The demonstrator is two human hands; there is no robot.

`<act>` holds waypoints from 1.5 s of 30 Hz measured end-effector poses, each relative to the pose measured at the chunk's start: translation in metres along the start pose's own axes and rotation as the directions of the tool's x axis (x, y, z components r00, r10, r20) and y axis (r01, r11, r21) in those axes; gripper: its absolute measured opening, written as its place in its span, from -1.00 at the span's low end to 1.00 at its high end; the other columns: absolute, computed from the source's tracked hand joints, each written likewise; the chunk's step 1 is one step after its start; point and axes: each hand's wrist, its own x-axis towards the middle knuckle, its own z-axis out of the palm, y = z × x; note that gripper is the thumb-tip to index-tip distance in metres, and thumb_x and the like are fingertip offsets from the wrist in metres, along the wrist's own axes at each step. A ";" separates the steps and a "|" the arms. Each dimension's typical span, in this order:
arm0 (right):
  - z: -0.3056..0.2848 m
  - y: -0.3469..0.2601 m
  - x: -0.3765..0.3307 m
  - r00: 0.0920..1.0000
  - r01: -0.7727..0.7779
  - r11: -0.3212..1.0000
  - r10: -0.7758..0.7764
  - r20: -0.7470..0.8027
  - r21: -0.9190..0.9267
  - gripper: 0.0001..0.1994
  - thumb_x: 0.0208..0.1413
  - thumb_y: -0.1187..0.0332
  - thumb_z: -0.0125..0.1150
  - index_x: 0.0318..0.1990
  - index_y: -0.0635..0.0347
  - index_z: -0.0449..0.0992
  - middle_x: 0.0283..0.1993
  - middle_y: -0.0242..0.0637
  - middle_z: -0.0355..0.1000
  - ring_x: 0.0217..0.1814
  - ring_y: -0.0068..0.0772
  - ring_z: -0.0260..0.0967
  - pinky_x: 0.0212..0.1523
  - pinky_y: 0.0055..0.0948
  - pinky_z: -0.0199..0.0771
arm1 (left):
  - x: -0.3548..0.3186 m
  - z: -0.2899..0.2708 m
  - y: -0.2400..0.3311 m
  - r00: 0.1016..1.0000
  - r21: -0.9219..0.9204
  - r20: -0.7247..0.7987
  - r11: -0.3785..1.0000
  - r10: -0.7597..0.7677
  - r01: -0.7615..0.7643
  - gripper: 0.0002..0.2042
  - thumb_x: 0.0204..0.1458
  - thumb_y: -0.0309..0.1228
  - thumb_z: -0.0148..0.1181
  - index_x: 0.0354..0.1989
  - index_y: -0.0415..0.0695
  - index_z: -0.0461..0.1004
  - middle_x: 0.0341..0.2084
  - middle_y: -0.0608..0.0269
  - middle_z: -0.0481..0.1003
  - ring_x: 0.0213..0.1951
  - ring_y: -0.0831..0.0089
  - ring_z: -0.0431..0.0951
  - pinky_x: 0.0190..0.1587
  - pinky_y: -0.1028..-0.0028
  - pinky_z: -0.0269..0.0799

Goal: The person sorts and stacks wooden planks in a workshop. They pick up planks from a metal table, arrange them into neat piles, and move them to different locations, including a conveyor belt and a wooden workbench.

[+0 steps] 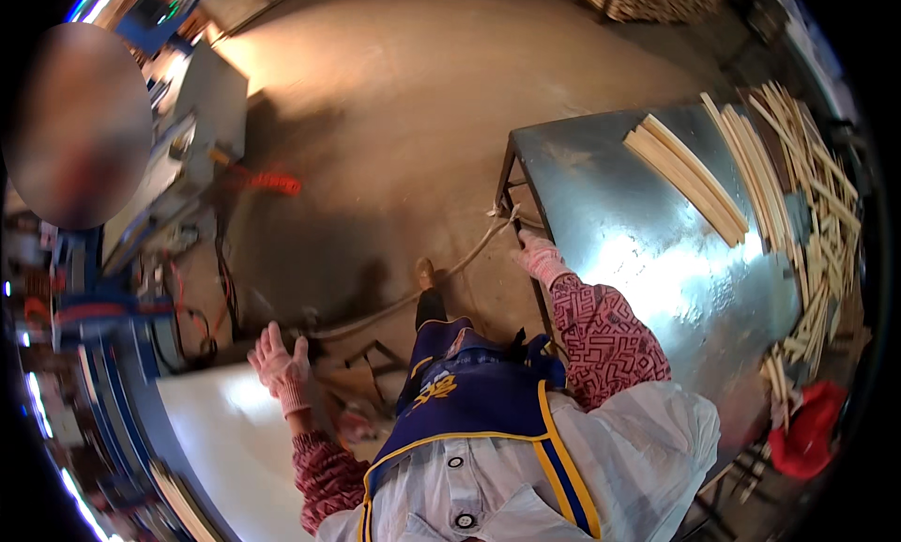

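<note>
Spread wide and empty, the pale-gloved left hand (281, 366) seems between holds, the grip of the pale-gloved right hand (542, 258) unclear; taking long tan wooden strips (688, 179) would call for a rightward reach.

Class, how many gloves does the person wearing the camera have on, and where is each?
2: one is on the left hand, by the white surface at lower left; the other is on the right hand, beside the left edge of the metal table.
</note>
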 end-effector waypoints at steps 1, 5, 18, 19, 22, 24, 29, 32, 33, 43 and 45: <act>-0.023 -0.012 0.010 0.994 -0.092 0.994 0.095 -0.051 0.059 -0.30 0.06 -0.08 0.18 0.27 0.10 0.20 -0.03 0.09 0.50 0.06 0.10 0.45 0.08 -0.08 0.44 | 0.029 0.000 0.008 1.000 -0.165 -0.003 0.986 -0.018 0.017 -0.35 0.00 -0.10 0.26 0.28 -0.04 0.27 0.24 0.10 0.32 0.27 0.16 0.27 0.32 0.22 0.14; -0.077 -0.032 0.043 0.877 -0.391 0.857 0.458 -0.149 0.334 -0.27 0.08 -0.15 0.11 0.28 0.09 0.10 0.00 0.17 0.48 0.09 0.18 0.44 0.11 -0.08 0.41 | 0.149 0.043 0.066 0.978 -0.486 0.040 0.859 0.205 -0.160 -0.52 0.01 -0.14 0.20 0.09 -0.11 0.45 0.07 -0.01 0.46 0.07 0.01 0.46 0.14 0.22 0.36; -0.066 -0.031 0.168 0.495 -0.848 0.529 0.817 -0.298 0.041 -0.50 -0.02 0.15 0.34 -0.07 0.45 0.48 -0.51 -0.21 0.55 -0.43 -0.31 0.54 -0.33 -0.21 0.52 | 0.424 -0.017 0.509 0.229 -0.299 0.418 0.372 0.879 -0.879 -0.33 0.08 0.21 -0.02 0.35 0.23 0.19 0.26 0.14 0.32 0.25 0.11 0.34 0.21 0.17 0.29; -0.087 -0.029 0.185 0.492 -0.854 0.518 0.834 -0.250 0.049 -0.52 -0.04 0.11 0.36 -0.15 0.42 0.57 -0.51 -0.23 0.55 -0.42 -0.32 0.55 -0.30 -0.20 0.53 | 0.456 0.000 0.517 0.276 -0.327 0.416 0.426 0.866 -0.843 -0.35 0.09 0.19 -0.02 0.35 0.23 0.20 0.26 0.14 0.31 0.23 0.11 0.35 0.20 0.18 0.30; -0.219 -0.022 0.231 0.611 -0.783 0.613 0.722 0.324 0.109 -0.53 -0.09 0.01 0.40 -0.28 0.34 0.62 -0.51 -0.26 0.56 -0.40 -0.31 0.56 -0.26 -0.20 0.54 | 0.537 0.007 0.563 0.433 -0.311 0.505 0.625 0.747 -0.716 -0.55 0.16 -0.04 0.00 0.19 0.11 0.38 0.17 0.18 0.40 0.10 0.11 0.47 0.12 0.20 0.40; -0.264 -0.032 0.233 0.575 -0.724 0.671 0.463 0.675 0.157 -0.52 -0.13 -0.05 0.43 -0.37 0.29 0.65 -0.51 -0.28 0.57 -0.39 -0.31 0.57 -0.23 -0.20 0.54 | 0.666 0.121 0.509 -0.226 -0.157 0.040 -0.217 0.973 -0.963 -0.59 0.16 -0.12 -0.01 0.13 0.03 0.41 0.03 0.08 0.51 0.00 0.03 0.53 0.09 0.20 0.41; -0.334 -0.016 0.408 0.921 -0.269 0.873 0.357 -0.157 0.407 -0.43 0.12 -0.17 0.04 0.13 0.01 0.44 0.15 0.00 0.41 0.22 -0.04 0.33 0.19 -0.20 0.34 | 0.719 0.095 0.683 0.247 -0.247 0.597 0.468 0.763 -0.849 -0.61 0.13 -0.21 0.00 0.12 -0.02 0.42 0.02 0.05 0.50 0.01 0.02 0.52 0.09 0.19 0.40; -0.441 -0.060 0.501 0.885 -0.189 0.744 0.412 -0.218 0.640 -0.41 0.13 -0.15 0.04 0.14 0.10 0.45 0.26 0.00 0.32 0.32 0.05 0.22 0.28 -0.23 0.22 | 0.740 0.085 0.806 0.159 -0.251 0.614 0.382 0.773 -0.889 -0.62 0.12 -0.27 0.00 0.11 -0.05 0.43 0.02 0.03 0.50 0.01 0.02 0.51 0.10 0.18 0.40; -0.446 -0.061 0.541 0.867 -0.074 0.750 0.374 -0.329 0.657 -0.42 0.13 -0.14 0.05 0.12 0.11 0.46 0.20 0.01 0.38 0.31 0.04 0.22 0.25 -0.20 0.25 | 0.752 0.084 0.837 0.112 -0.249 0.617 0.328 0.779 -0.911 -0.62 0.12 -0.29 0.00 0.11 -0.06 0.43 0.02 0.02 0.50 0.01 0.01 0.51 0.10 0.18 0.40; -0.556 0.062 0.639 0.750 -0.399 0.552 0.656 -0.085 0.733 -0.44 0.02 -0.06 0.19 0.12 0.07 0.47 0.12 -0.02 0.44 0.20 0.03 0.36 0.17 -0.17 0.36 | 0.785 -0.046 1.302 -0.266 -0.397 0.194 -0.172 0.944 -0.901 -0.53 0.18 -0.01 -0.02 0.03 -0.15 0.48 0.08 0.05 0.47 0.17 0.20 0.43 0.19 0.30 0.30; -0.577 0.102 0.630 0.659 -0.403 0.364 0.752 -0.010 0.840 -0.41 0.00 -0.08 0.21 0.13 0.07 0.46 0.15 -0.03 0.43 0.23 0.01 0.34 0.19 -0.19 0.35 | 0.731 -0.089 1.391 -0.173 -0.405 0.321 -0.031 0.931 -0.914 -0.59 0.22 -0.16 -0.04 0.13 -0.12 0.43 0.17 0.09 0.40 0.19 0.16 0.40 0.20 0.29 0.32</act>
